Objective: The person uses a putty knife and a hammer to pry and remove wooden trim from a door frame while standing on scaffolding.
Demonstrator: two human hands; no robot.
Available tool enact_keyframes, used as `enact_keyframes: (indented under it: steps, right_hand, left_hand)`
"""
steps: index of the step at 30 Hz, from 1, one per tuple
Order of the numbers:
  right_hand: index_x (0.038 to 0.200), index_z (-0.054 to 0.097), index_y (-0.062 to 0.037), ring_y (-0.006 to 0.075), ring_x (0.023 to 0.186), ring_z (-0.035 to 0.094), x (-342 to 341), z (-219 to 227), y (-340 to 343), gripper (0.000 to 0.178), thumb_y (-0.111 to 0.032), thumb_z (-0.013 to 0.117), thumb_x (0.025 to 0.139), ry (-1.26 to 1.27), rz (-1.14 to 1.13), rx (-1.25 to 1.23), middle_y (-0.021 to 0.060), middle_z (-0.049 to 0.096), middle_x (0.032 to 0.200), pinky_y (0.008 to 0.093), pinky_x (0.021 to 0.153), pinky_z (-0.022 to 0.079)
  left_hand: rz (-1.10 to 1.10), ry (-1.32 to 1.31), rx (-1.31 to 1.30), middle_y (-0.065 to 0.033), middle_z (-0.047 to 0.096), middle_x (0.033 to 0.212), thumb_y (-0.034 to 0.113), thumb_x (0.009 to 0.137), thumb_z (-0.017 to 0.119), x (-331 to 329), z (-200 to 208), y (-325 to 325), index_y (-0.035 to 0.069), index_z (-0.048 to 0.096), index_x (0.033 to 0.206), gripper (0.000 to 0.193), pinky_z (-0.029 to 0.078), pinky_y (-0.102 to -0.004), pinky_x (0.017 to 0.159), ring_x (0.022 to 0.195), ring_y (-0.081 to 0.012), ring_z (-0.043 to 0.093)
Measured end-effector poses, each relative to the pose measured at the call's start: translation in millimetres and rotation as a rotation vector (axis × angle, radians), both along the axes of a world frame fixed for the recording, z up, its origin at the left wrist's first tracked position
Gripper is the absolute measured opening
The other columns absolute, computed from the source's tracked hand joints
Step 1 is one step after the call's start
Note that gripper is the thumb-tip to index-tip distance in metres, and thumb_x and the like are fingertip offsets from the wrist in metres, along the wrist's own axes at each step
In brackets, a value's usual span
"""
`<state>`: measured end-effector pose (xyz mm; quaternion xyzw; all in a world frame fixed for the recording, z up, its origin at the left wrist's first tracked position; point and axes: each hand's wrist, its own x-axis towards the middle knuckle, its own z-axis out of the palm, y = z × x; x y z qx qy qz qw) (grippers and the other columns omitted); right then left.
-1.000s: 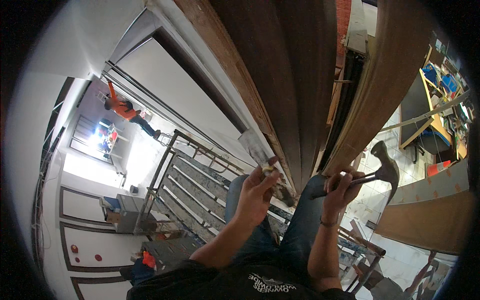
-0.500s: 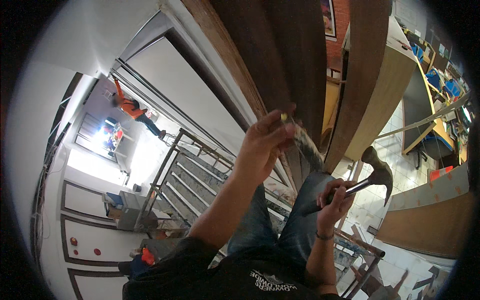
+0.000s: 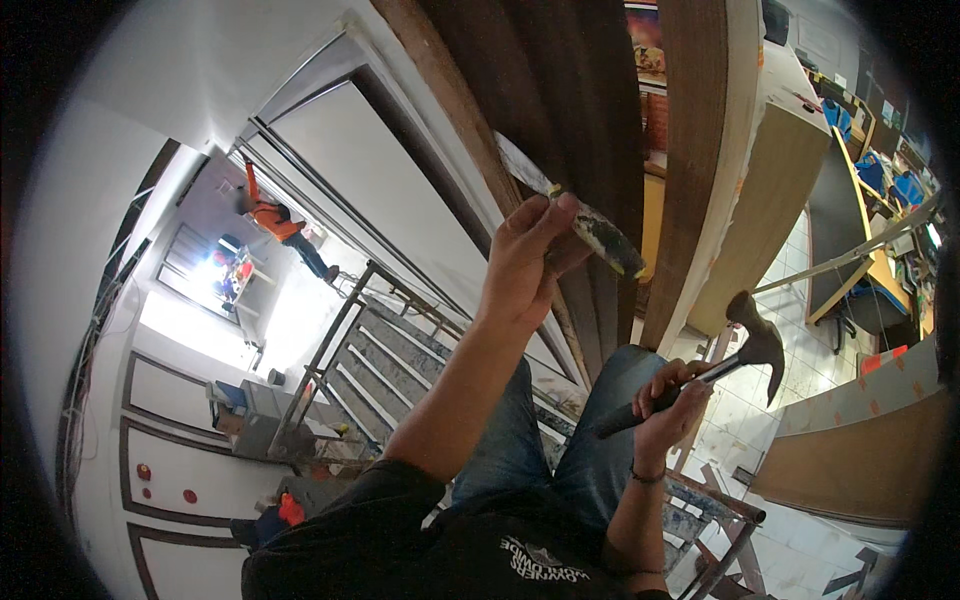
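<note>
scraper [image 3: 607, 238] in left hand [image 3: 530, 250], before boards [image 3: 560, 90], hammer [image 3: 720, 370] in right hand [image 3: 672, 408], its head [image 3: 762, 347] right of right knee [image 3: 637, 370], scaffold platform [image 3: 385, 365] beneath legs [image 3: 597, 455], co-worker [image 3: 268, 214] beyond platform's far left corner, desk [image 3: 837, 235] at right past hammer

Left of the slatted scaffold [image 3: 392, 347], a white wall [image 3: 112, 335] carries dark-framed panels [image 3: 165, 470], and a grey cabinet [image 3: 270, 412] stands between them and the scaffold. Bright light [image 3: 216, 270] glares off the scaffold's upper left. To the scaffold's right are a white tiled floor [image 3: 795, 345] and a yellow-edged desk [image 3: 838, 240], with red brick [image 3: 656, 122] above and to its right
</note>
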<state>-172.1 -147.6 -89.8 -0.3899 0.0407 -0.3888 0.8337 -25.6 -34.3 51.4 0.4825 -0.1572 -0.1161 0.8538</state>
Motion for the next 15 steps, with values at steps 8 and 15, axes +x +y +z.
enact_keyframes:
  steps: [8,15]
  right_hand:
    - [0.122,0.039,-0.0066,0.0080,0.043,0.038,13,38,13,0.035,-0.034,0.040,0.100,-0.005,-0.008,0.005,0.0036,0.045,0.068,0.0230,0.037,0.035]
    - [0.122,0.039,-0.0055,0.0075,0.042,0.037,18,43,16,0.038,-0.036,0.041,0.100,-0.002,0.009,0.032,0.0029,0.043,0.065,0.0230,0.037,0.035]
  left_hand:
    - [0.078,0.095,-0.062,-0.0089,0.063,0.092,0.024,0.091,0.062,2,11,-22,0.001,0.058,0.097,0.024,0.059,-0.0265,0.073,0.083,-0.0173,0.065]
    - [0.107,0.077,-0.094,-0.0090,0.063,0.090,0.024,0.090,0.063,5,3,-27,0.001,0.060,0.096,0.024,0.059,-0.0269,0.073,0.084,-0.0170,0.065]
